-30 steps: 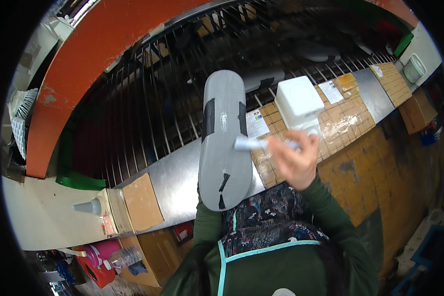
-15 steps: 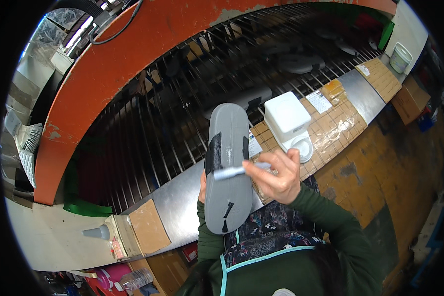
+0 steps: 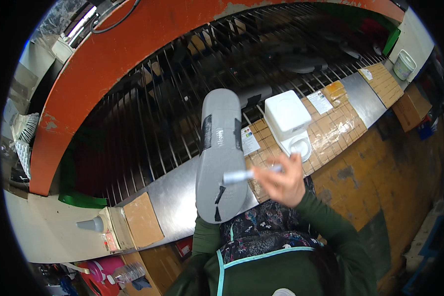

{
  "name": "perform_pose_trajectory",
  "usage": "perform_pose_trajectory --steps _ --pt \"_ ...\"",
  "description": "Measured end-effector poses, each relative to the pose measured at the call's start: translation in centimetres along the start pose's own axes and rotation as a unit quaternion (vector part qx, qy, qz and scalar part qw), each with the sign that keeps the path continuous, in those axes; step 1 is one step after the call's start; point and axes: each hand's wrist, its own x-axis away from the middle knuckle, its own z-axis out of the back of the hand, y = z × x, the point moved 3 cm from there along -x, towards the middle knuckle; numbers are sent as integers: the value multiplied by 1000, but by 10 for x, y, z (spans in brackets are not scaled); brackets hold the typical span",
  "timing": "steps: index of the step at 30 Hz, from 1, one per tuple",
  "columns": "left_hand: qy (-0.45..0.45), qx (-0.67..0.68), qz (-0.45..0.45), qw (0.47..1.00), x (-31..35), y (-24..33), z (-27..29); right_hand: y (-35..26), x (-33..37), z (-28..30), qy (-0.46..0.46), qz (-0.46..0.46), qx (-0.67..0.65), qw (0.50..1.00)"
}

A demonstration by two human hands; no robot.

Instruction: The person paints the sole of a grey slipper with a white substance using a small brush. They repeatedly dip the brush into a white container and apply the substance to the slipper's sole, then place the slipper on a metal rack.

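A long grey shoe sole [image 3: 221, 163] is held up in front of me, tilted, its broad end toward me. Black patches sit on both its side edges, and a thin black strip marks the near end. My left sleeve [image 3: 208, 239] leads up behind it; the left hand itself is hidden, supporting the sole from below. My right hand [image 3: 283, 181], blurred, is closed around a pale-handled brush [image 3: 238, 176], whose head lies over the sole's lower right part. Beyond the right hand stands a white glue pot [image 3: 287, 114] with a small round cup [image 3: 299, 148] in front.
Dark conveyor rollers [image 3: 148, 128] run under an orange arched frame [image 3: 79, 93], with other grey soles [image 3: 303, 63] lying farther back. Cardboard [image 3: 333, 123] covers part of the metal ledge [image 3: 175, 190]. A yellowish block [image 3: 335, 92] and a green-white cup [image 3: 403, 65] are to the right.
The sole has shifted slightly left and up, and my left fingers no longer show at its edge. The brush has moved from the sole's middle toward its lower right edge.
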Motion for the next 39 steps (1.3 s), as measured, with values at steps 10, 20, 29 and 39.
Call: perform_pose_trajectory --steps 10,20,29,39 --pt "65 13 -52 996 6 17 9 -11 -20 -19 -7 1 -17 1000" --pt "366 37 -273 889 -60 143 145 60 78 -87 -58 -279 -878 385" --pt "666 24 -272 695 -97 170 283 68 93 -96 -104 -276 -868 399" --pt "746 -50 -202 633 -99 182 339 63 92 -97 -70 -309 -883 347"
